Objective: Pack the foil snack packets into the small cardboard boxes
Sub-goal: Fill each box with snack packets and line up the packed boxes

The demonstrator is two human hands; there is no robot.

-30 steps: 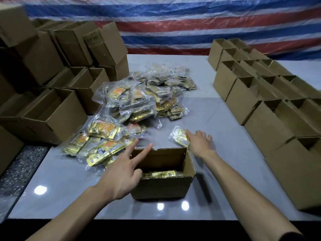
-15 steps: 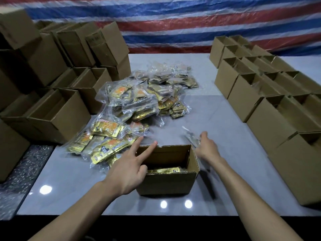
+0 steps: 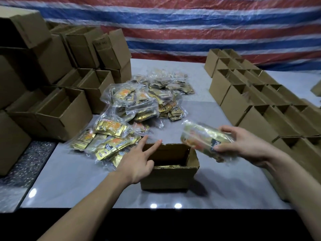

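A small open cardboard box (image 3: 169, 178) stands on the grey table near the front edge, with gold foil showing inside it. My left hand (image 3: 139, 162) rests on the box's left rim, two fingers stretched straight toward the far edge. My right hand (image 3: 243, 146) grips a clear bag of gold foil snack packets (image 3: 203, 136), held in the air just above the box's right side. A heap of more bagged foil packets (image 3: 139, 108) lies on the table beyond and left of the box.
Stacked and open brown boxes (image 3: 57, 110) crowd the left side. Rows of open small boxes (image 3: 257, 101) line the right side. A striped red, white and blue tarp (image 3: 191, 26) hangs behind. The table's front edge (image 3: 156, 208) runs just below the box.
My right hand has picked the packet bag up off the table and brought it back over the box's right side. My left hand has stayed on the box rim.
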